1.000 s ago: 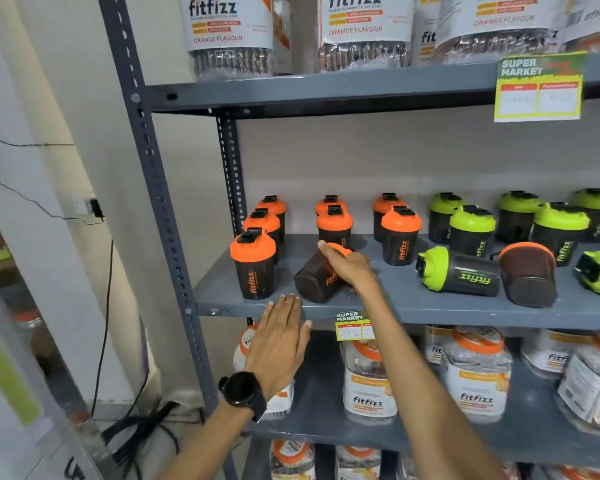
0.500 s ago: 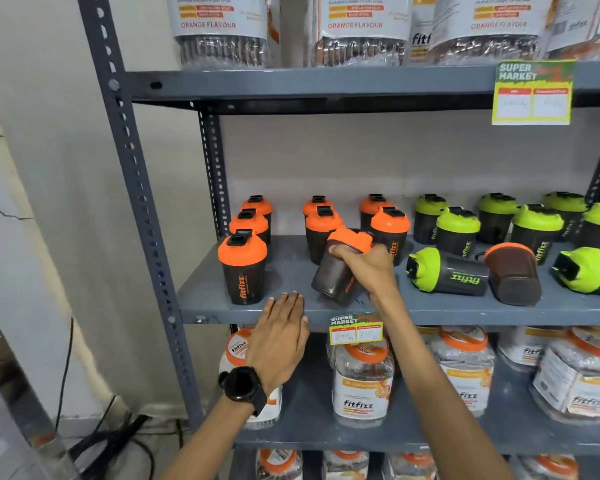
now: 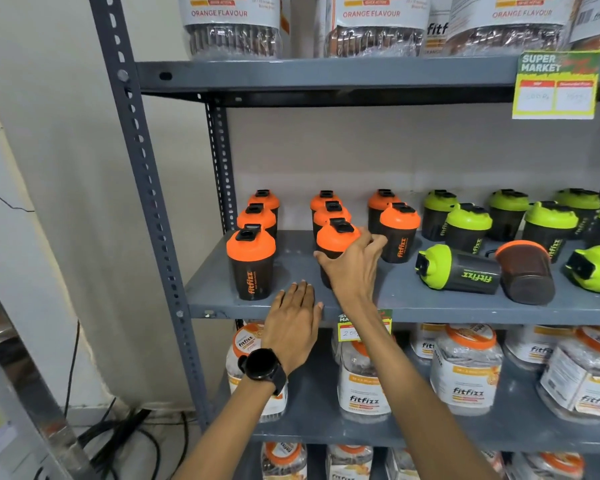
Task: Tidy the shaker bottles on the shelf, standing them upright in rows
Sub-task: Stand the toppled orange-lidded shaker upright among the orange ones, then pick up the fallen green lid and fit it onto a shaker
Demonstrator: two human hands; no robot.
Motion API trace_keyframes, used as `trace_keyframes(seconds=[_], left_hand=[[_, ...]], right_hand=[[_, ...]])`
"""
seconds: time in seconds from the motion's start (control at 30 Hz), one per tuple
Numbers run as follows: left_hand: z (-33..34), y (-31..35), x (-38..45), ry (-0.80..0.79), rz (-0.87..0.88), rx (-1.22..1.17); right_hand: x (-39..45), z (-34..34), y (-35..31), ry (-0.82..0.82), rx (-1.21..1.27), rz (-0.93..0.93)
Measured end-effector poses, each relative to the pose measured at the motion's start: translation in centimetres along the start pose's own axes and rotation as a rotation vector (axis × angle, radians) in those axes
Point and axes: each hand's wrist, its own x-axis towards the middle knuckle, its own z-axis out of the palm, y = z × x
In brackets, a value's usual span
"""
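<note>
My right hand (image 3: 355,268) grips an orange-lidded shaker bottle (image 3: 335,237), which stands upright on the grey shelf (image 3: 413,303) at the front of the middle orange row. My left hand (image 3: 293,322), wearing a black watch, rests flat with fingers apart on the shelf's front edge. Another orange-lidded shaker (image 3: 251,263) stands upright at the front left. Further right, a green-lidded shaker (image 3: 459,270) lies on its side, next to a tipped orange-rimmed one (image 3: 525,271) and another fallen green one (image 3: 594,268). Upright orange and green shakers stand in rows behind.
A perforated grey upright post (image 3: 146,188) frames the shelf's left side. Jars of orange-flavour product (image 3: 364,382) fill the shelf below and large tubs (image 3: 229,26) the shelf above. A yellow price tag (image 3: 556,86) hangs from the upper shelf. Black cables (image 3: 125,441) lie on the floor.
My right hand has tipped the orange-lidded shaker from lying on its side to upright and set it in the middle row. My left hand stays on the shelf edge.
</note>
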Motion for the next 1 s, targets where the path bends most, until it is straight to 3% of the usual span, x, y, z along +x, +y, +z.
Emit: trace_keyframes(seconds=[0.17,0.3,0.47,0.67,1.0], left_hand=[[0.3,0.1,-0.1,-0.004,-0.004,0.036],[0.4,1.5,-0.6,0.061,-0.034,0.049],[1.1,5.5,-1.5,0.085,-0.06,0.042],[1.9,12.5,0.4,0.043,-0.067,0.036],[2.8,20.0,5.5,-0.055,-0.073,0.004]], right_hand=[[-1.1,-0.5,1.3,-0.034,0.012,0.023],[-2.1,-3.7,3.7,-0.079,0.031,-0.073],[0.1,-9.9,7.6,-0.17,-0.18,-0.29],[5.7,-16.0,10.3,-0.262,-0.324,-0.385],[10.9,-17.6,12.2,-0.708,-0.707,-0.484]])
